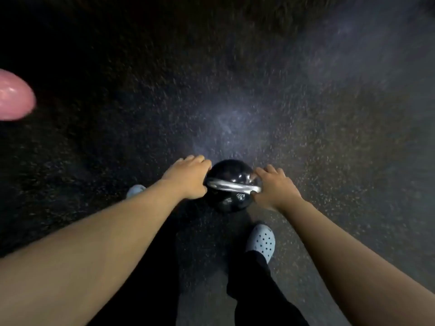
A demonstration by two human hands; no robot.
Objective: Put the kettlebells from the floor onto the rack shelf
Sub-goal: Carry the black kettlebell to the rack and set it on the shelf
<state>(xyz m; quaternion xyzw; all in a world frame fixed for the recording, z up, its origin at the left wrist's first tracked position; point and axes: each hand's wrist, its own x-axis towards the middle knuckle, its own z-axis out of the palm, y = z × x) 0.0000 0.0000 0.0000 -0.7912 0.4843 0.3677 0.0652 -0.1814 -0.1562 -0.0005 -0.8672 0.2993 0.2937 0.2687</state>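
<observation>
I see a pink object [14,95] cut off by the left edge. The speckled floor [306,114] is smeared with blur. My left shoe [135,190] hides mostly behind the forearm.

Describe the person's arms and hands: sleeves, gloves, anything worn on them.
Both forearms are bare as far as the frame shows, with no sleeve in view. The left hand and right hand wear no gloves; no rings, watch or bands are visible.

Speckled dark floor [306,137] (blurred) under 2 clogs [261,241].

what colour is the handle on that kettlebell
Silver-grey, on a glossy black kettlebell; the handle shows in the head view.
</observation>
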